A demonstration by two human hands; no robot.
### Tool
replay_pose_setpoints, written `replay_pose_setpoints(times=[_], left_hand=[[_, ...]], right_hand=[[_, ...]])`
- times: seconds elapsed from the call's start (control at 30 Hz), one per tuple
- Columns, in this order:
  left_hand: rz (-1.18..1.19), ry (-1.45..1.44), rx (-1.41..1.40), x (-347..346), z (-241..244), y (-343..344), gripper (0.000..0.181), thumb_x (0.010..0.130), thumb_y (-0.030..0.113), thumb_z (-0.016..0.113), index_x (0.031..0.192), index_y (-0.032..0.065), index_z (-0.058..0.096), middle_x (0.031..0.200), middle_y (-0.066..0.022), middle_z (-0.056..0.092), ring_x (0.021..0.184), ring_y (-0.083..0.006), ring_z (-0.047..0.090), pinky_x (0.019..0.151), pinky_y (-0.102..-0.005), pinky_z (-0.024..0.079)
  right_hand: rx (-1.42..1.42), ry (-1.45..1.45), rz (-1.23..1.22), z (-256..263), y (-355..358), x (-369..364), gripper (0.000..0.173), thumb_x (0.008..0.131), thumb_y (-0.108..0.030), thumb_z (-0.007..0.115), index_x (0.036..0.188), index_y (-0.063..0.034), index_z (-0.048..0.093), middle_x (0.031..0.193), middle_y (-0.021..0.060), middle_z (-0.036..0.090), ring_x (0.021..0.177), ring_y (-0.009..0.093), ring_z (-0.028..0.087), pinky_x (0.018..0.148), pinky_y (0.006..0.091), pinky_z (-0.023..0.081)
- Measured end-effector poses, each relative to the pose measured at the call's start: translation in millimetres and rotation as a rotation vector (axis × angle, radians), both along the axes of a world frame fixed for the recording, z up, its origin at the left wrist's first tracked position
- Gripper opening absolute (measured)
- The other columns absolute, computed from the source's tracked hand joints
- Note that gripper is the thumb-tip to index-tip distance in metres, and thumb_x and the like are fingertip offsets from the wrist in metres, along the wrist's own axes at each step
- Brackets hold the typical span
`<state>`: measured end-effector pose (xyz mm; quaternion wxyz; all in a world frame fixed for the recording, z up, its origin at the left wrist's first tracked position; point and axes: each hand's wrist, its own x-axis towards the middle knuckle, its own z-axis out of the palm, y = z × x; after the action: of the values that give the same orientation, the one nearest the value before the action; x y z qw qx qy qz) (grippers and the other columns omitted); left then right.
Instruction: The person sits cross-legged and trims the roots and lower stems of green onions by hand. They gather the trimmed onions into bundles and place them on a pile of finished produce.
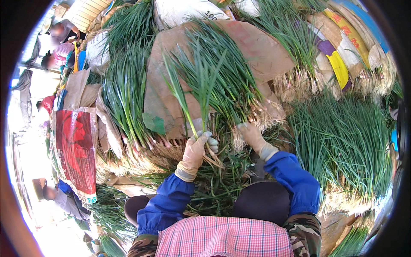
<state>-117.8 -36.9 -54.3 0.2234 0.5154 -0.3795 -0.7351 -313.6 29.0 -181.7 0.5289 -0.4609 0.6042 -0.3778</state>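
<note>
My left hand (199, 144), in a pale glove, is closed around a few leafy allium stalks (190, 123) that look like green garlic. Their leaves point away from me, and their pale roots (214, 159) hang below the fist. To the right, my gloved right hand (250, 134) is blurred at the near edge of a loose pile of the same plants (221, 77). Its fingers touch or nearly touch the stems there; whether they pinch one I cannot tell. Under the pile lies a brown sack sheet (167, 80), with the pile's roots (273, 112) towards the right.
Bundles of similar plants stand at left (125, 86) and right (340, 141). Loose leaf trimmings (221, 189) cover the ground between my knees. A red printed sack (75, 147) stands at left, a white sack (189, 13) at the back. Several other people sit along the far left.
</note>
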Motion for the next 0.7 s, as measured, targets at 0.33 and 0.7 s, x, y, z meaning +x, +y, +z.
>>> replay_pose_setpoints(times=[0.33,0.7], left_hand=[[0.068,0.099,0.100,-13,0,14,0.028,0.091,0.013,0.049,0.115,0.0006,0.048,0.070,-0.0085,0.059,0.047,-0.0151,0.052,0.042,-0.0262,0.046],[0.100,0.163,0.060,39,31,-21,0.029,0.090,0.015,0.053,0.116,0.0031,0.048,0.067,-0.0055,0.055,0.046,-0.0117,0.049,0.040,-0.0243,0.041]], right_hand=[[-0.154,-1.288,-0.365,77,-27,46,0.026,0.093,-0.027,0.043,0.084,-0.0053,0.054,0.083,0.0073,0.055,0.083,0.020,0.053,0.081,0.0341,0.040],[0.367,0.035,0.844,110,19,14,0.053,0.087,-0.052,0.043,0.107,-0.0065,0.062,0.092,0.0157,0.065,0.085,0.032,0.062,0.078,0.0367,0.049]])
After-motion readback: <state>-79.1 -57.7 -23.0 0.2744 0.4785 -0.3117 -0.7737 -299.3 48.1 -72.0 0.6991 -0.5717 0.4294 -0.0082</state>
